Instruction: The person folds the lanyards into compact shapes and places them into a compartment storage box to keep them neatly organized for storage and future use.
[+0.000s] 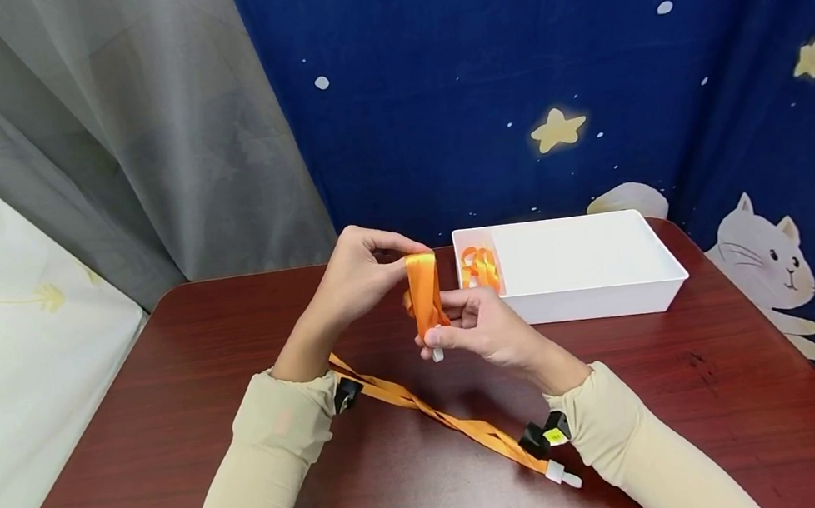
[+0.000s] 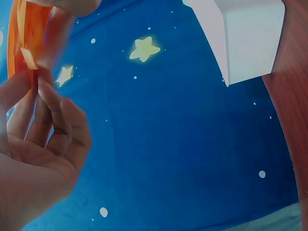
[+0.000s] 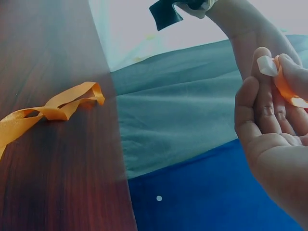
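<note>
Between both hands is an orange lanyard (image 1: 424, 290), gathered into a short folded strip held upright above the table. The left hand (image 1: 361, 280) pinches its upper fold between thumb and fingers. Lower down, the right hand (image 1: 484, 327) grips the strip near a white plastic clip (image 3: 267, 66), its thumb pressed against the fingers. A second orange lanyard (image 1: 425, 407) lies stretched diagonally over the table below the hands, its white clip (image 1: 563, 474) toward the front right. In the left wrist view the held lanyard (image 2: 36, 29) is partly cut off by the frame's edge.
At the back right stands a white box (image 1: 579, 304) with a narrow compartment at its left end; orange ribbon (image 1: 480, 267) lies coiled in there. The dark red wooden table (image 1: 195, 446) reaches back to grey and blue star-patterned curtains (image 1: 435, 100).
</note>
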`<action>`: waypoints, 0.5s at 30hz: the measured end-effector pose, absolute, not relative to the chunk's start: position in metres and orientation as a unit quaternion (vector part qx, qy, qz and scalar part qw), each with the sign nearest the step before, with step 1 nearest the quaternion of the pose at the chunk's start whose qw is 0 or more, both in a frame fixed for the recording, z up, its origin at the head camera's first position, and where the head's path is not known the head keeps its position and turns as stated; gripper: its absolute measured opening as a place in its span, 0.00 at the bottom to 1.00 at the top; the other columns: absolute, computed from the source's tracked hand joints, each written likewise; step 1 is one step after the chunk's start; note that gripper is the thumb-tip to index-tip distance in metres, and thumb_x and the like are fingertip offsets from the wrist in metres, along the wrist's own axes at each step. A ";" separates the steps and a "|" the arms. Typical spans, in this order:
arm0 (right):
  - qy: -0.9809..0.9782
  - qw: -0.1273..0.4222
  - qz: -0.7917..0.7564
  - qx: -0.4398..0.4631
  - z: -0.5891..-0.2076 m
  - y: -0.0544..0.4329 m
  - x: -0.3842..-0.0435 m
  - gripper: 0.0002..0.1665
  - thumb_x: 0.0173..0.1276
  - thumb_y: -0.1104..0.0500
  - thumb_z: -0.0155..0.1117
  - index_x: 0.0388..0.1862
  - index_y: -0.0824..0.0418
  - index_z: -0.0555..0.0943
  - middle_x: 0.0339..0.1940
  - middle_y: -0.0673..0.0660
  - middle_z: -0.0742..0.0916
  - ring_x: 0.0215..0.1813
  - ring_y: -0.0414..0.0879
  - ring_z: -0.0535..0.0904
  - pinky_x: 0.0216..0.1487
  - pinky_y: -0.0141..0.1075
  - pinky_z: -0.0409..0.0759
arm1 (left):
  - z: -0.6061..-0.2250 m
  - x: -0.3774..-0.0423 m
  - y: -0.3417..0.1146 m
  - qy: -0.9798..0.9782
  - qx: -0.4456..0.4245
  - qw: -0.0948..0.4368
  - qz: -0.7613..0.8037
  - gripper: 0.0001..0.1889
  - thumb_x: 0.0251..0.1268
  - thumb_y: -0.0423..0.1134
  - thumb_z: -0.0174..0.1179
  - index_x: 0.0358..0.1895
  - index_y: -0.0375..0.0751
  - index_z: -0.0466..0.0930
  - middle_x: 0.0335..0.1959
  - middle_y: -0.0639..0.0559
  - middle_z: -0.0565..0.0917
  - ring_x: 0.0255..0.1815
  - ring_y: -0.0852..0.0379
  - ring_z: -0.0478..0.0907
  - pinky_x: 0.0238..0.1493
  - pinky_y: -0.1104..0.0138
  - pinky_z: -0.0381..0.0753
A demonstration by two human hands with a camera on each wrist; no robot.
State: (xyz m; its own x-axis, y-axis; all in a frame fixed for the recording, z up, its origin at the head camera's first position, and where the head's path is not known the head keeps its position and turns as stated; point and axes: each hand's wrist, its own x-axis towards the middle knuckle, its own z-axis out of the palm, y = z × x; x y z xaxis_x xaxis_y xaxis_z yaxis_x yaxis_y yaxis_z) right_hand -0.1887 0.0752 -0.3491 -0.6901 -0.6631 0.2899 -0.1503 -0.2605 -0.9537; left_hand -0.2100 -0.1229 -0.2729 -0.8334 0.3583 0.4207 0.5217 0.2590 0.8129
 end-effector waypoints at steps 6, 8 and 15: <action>0.561 0.180 -0.722 -0.362 -0.352 0.076 -0.187 0.27 0.68 0.62 0.68 0.58 0.79 0.74 0.35 0.62 0.89 0.37 0.48 0.87 0.46 0.41 0.85 | -0.277 -0.213 -0.125 -0.792 -0.271 0.060 -0.544 0.04 0.59 0.27 0.68 0.37 0.33 0.90 0.34 0.45 0.89 0.32 0.52 0.82 0.34 0.60 0.84; 0.555 0.184 -0.725 -0.363 -0.352 0.076 -0.186 0.30 0.67 0.60 0.69 0.59 0.79 0.73 0.35 0.60 0.89 0.37 0.48 0.87 0.47 0.40 0.85 | -0.278 -0.214 -0.125 -0.793 -0.269 0.053 -0.545 0.05 0.59 0.27 0.68 0.37 0.33 0.90 0.36 0.46 0.89 0.34 0.52 0.82 0.34 0.61 0.84; 0.534 0.195 -0.742 -0.356 -0.353 0.078 -0.182 0.31 0.65 0.55 0.72 0.58 0.74 0.76 0.35 0.57 0.89 0.37 0.47 0.87 0.46 0.38 0.85 | -0.281 -0.217 -0.125 -0.791 -0.268 0.035 -0.549 0.06 0.59 0.27 0.68 0.38 0.34 0.90 0.38 0.46 0.89 0.39 0.51 0.81 0.37 0.64 0.82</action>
